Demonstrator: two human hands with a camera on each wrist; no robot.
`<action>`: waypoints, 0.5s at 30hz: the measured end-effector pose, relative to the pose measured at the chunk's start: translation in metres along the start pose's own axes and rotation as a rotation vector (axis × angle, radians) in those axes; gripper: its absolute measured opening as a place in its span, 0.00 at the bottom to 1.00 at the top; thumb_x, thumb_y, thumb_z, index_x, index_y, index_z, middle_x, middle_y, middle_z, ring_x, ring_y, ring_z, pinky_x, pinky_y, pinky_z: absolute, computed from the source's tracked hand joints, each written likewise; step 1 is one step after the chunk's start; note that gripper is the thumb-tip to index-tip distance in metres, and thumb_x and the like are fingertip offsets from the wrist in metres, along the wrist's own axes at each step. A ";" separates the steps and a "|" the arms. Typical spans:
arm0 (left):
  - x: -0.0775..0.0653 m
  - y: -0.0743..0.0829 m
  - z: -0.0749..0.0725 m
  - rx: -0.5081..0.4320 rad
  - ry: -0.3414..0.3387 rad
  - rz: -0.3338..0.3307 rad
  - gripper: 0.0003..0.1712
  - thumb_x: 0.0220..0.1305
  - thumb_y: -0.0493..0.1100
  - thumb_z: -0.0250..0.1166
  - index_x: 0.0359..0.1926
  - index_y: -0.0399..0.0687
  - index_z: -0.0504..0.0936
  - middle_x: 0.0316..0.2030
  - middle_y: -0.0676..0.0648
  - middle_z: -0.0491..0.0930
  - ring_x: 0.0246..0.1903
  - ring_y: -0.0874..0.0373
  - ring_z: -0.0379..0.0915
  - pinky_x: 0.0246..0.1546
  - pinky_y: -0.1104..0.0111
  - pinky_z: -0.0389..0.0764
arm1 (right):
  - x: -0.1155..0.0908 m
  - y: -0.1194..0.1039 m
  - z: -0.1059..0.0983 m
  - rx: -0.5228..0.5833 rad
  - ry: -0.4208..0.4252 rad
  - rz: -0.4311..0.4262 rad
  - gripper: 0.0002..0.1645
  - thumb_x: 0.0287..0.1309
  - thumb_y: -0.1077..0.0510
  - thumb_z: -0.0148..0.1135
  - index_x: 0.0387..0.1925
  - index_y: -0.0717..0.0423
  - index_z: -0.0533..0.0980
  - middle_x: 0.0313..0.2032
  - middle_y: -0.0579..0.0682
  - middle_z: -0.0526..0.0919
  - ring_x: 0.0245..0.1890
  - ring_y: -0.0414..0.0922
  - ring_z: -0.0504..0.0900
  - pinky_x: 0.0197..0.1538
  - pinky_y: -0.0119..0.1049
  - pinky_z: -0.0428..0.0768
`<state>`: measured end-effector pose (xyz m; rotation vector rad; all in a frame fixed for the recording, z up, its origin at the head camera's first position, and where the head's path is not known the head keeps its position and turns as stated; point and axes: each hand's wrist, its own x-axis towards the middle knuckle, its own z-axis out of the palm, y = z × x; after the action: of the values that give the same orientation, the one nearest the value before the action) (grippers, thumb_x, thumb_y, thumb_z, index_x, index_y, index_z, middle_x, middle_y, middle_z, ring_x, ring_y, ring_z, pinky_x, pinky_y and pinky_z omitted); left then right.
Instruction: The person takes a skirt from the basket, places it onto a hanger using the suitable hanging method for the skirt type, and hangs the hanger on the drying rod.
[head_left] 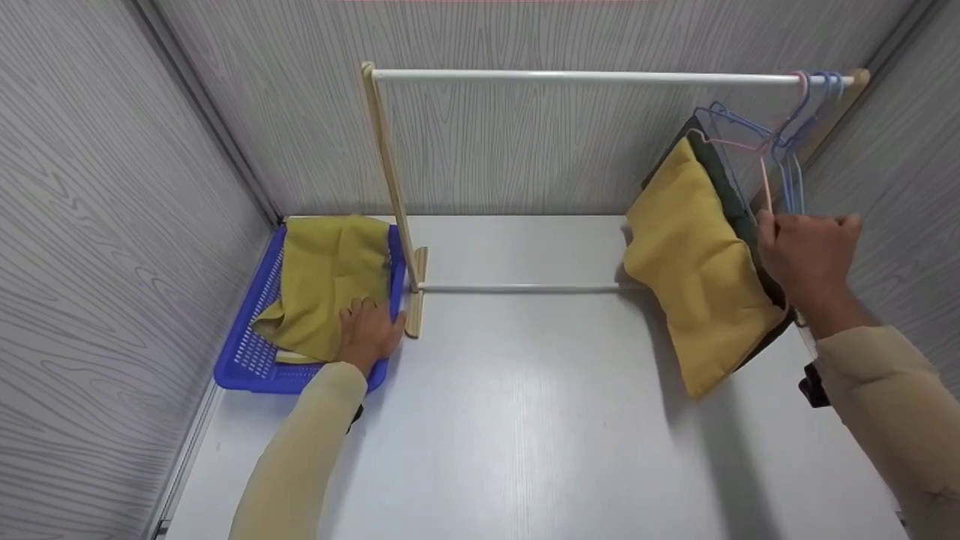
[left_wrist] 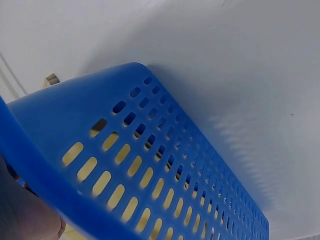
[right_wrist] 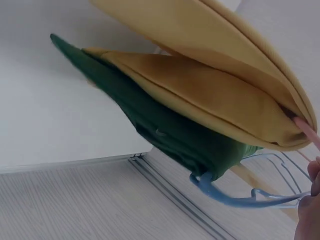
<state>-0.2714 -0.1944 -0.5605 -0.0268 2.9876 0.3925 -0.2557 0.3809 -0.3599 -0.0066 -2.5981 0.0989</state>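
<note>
My left hand (head_left: 369,330) lies on a yellow-green cloth (head_left: 330,277) in the blue plastic basket (head_left: 255,300), beside the basket's right rim. Its fingers look relaxed on the fabric. At the right end of the rack, my right hand (head_left: 814,251) grips a pink hanger (head_left: 765,184), whose hook is over the white bar (head_left: 600,76). A mustard-yellow cloth (head_left: 690,262) hangs on this hanger, tilted toward the middle. Behind it is a dark green cloth (right_wrist: 200,140) on a blue hanger (right_wrist: 230,200). The right fingertips only partly show in the right wrist view.
More blue hangers (head_left: 799,180) crowd the right end of the bar. The rack's wooden left post (head_left: 390,172) stands close to the basket, and a low white crossbar (head_left: 525,288) runs above the white table (head_left: 517,420). Grey wood-grain panels (head_left: 525,150) enclose the space.
</note>
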 end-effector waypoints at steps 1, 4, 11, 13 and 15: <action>0.000 -0.001 0.000 -0.010 -0.003 -0.004 0.36 0.76 0.62 0.41 0.59 0.35 0.75 0.53 0.32 0.73 0.56 0.36 0.63 0.55 0.44 0.60 | 0.000 0.001 0.000 0.001 0.007 0.001 0.35 0.75 0.47 0.42 0.22 0.69 0.76 0.14 0.67 0.71 0.22 0.68 0.70 0.44 0.64 0.60; -0.001 -0.004 -0.003 -0.067 -0.015 -0.021 0.40 0.77 0.63 0.34 0.59 0.34 0.75 0.55 0.30 0.72 0.59 0.34 0.62 0.56 0.43 0.58 | -0.001 0.002 0.001 0.002 0.006 0.024 0.36 0.75 0.47 0.42 0.19 0.69 0.75 0.13 0.66 0.69 0.21 0.66 0.69 0.44 0.63 0.60; -0.003 -0.027 -0.015 -0.121 0.059 -0.083 0.42 0.76 0.66 0.31 0.54 0.30 0.71 0.55 0.28 0.73 0.58 0.31 0.65 0.58 0.40 0.58 | -0.003 0.001 0.005 0.011 0.002 0.077 0.39 0.74 0.44 0.42 0.16 0.69 0.73 0.13 0.66 0.69 0.22 0.65 0.68 0.45 0.63 0.60; -0.004 -0.037 -0.021 -0.077 0.105 -0.098 0.40 0.77 0.64 0.34 0.53 0.28 0.71 0.53 0.27 0.74 0.55 0.31 0.67 0.56 0.40 0.60 | -0.004 0.002 0.007 0.020 0.022 0.073 0.37 0.74 0.45 0.43 0.16 0.68 0.73 0.14 0.67 0.70 0.22 0.65 0.68 0.44 0.62 0.59; -0.005 -0.047 -0.028 0.005 0.163 -0.130 0.37 0.76 0.60 0.40 0.51 0.26 0.72 0.50 0.26 0.75 0.53 0.31 0.69 0.55 0.40 0.62 | -0.006 0.003 0.009 0.029 0.040 0.067 0.35 0.73 0.46 0.45 0.16 0.67 0.73 0.15 0.68 0.71 0.21 0.66 0.68 0.42 0.61 0.58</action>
<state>-0.2680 -0.2475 -0.5448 -0.2630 3.1243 0.3849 -0.2554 0.3833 -0.3706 -0.0839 -2.5570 0.1583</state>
